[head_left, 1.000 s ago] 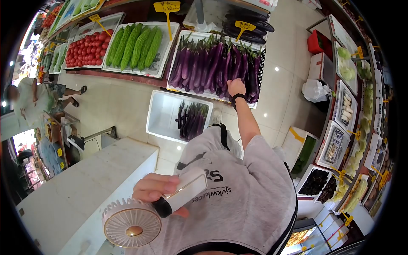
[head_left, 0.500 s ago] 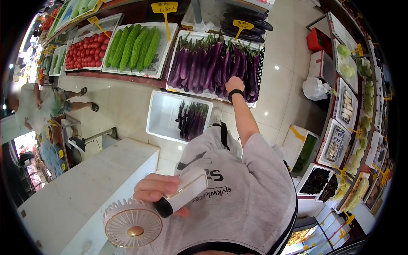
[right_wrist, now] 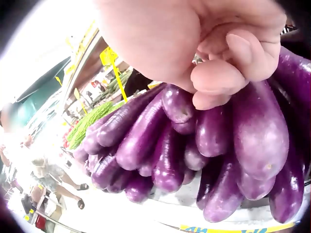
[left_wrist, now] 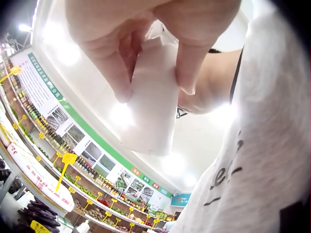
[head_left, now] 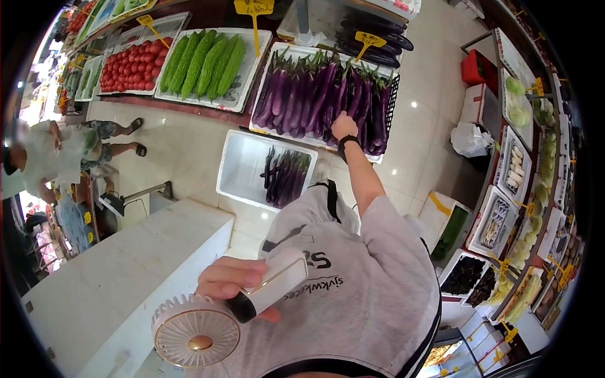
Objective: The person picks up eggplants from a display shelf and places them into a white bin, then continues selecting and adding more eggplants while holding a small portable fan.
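Note:
In the head view my left hand (head_left: 230, 277) grips the white handle of a small handheld fan (head_left: 196, 337) in front of my shirt. Its thumb and fingers pinch the white handle (left_wrist: 153, 97) from both sides in the left wrist view. My right hand (head_left: 344, 126), a black band at its wrist, is among the lower ends of the purple eggplants (head_left: 302, 94) laid out in a white tray. Close up, the curled fingers (right_wrist: 216, 77) are right at the eggplants (right_wrist: 260, 131), and nothing shows inside the palm.
A white foam box (head_left: 242, 167) with darker eggplants stands on the floor below the stand. Bitter melons (head_left: 198, 66) and tomatoes (head_left: 132, 66) lie to the left. A white counter (head_left: 126, 264) is on my left, vegetable shelves (head_left: 510, 157) on my right. Another person (head_left: 60, 151) stands far left.
My right hand has shifted a little to the left along the eggplants' lower ends. The left hand keeps its hold on the fan. At far left, the other person has changed position slightly.

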Motion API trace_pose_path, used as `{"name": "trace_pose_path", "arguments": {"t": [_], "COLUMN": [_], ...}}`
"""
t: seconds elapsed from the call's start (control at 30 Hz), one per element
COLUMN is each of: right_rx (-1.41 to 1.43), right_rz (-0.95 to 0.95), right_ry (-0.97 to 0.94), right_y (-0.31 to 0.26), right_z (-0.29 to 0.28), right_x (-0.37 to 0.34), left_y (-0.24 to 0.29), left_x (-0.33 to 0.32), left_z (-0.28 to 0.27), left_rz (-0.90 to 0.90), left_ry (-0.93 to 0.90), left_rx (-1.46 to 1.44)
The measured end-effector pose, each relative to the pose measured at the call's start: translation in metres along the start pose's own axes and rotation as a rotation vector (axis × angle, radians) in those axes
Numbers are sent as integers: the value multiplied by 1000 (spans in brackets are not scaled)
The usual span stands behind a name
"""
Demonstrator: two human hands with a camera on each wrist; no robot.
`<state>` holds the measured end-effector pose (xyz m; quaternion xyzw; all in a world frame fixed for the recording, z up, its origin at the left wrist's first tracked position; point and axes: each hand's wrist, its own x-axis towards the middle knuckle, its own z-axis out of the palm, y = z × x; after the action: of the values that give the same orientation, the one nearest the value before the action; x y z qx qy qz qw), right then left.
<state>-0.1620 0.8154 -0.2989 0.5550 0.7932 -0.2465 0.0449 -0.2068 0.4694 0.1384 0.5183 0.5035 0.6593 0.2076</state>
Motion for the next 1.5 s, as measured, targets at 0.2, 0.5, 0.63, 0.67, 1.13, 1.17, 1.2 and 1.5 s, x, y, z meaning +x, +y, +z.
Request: {"name": "trace_pose_path", "arguments": {"t": [0.2, 0.5, 0.63, 0.67, 1.13, 1.17, 1.2, 1.5], "right_rx": [-24, -10, 31, 30, -89, -96, -67, 75], "right_rz": [41, 18, 51, 56, -61, -76, -61, -28], "right_ry": [-1, -192, -25, 8, 102, 114, 128, 98], "right_y": [-8, 7, 1, -1, -15, -17, -20, -32], "right_z": [-9, 6, 7, 5, -18, -17, -17, -10], "right_x": [6, 38, 20, 16, -1, -3, -4, 1], "left_y": [0, 3, 2, 2, 1, 1, 2, 2], "left_x": [1, 1, 0, 0, -2, -2, -1, -1], "left_z": [2, 3, 3, 2, -2, -2, -1, -1], "left_rz": [14, 12, 27, 21, -1, 0, 0, -15], "left_ry": [18, 97, 97, 95, -20, -15, -10, -8], "left_rx": [27, 28, 39, 37, 33, 41, 49, 37]}}
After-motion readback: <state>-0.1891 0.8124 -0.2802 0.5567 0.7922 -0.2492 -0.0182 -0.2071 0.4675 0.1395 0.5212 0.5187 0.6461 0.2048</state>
